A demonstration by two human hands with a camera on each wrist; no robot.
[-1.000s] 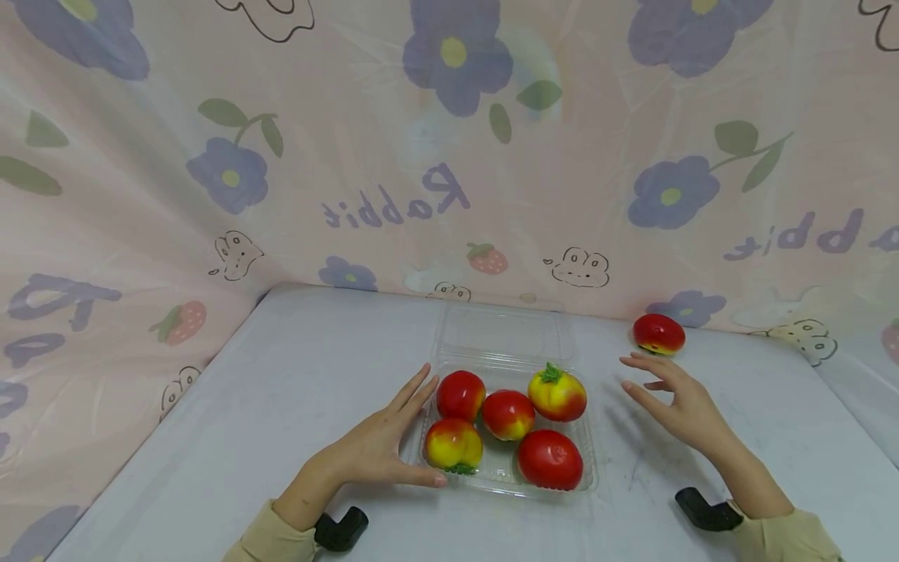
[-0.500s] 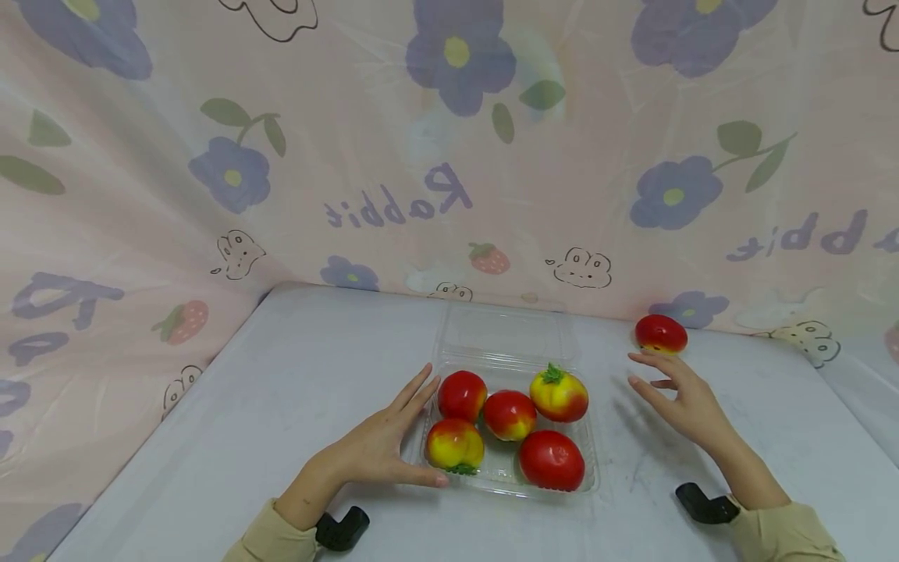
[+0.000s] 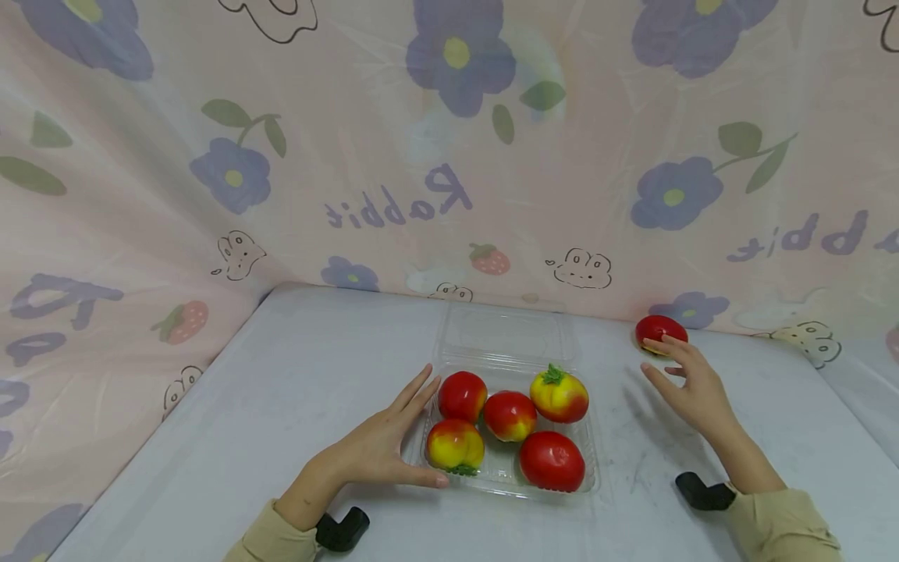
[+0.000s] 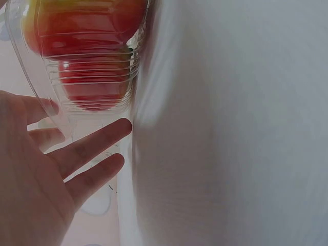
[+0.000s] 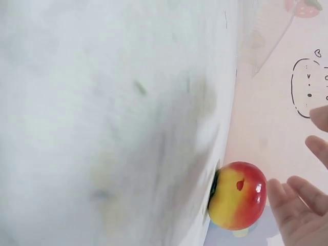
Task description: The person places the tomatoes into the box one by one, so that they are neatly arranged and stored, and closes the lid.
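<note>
Loose red fruit [image 3: 660, 325] near spread right hand [image 3: 695, 392]
Off-centre contact could roll it away; the left hand [image 3: 379, 449] (spread, not gripping) might let the clear box [image 3: 502, 462] slide if bumped.

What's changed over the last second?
The right hand moved forward and rightward toward the lone fruit, now overlapping it in the head view; contact is unclear. Nothing was visibly gripped or released. That fruit, the left hand, the clear container and its five fruits stayed put.

White tabletop [image 3: 302, 375] with 1 open clear plastic box [image 3: 500, 467] and, apart from it, 1 red-and-yellow fruit [image 5: 238, 197]
</note>
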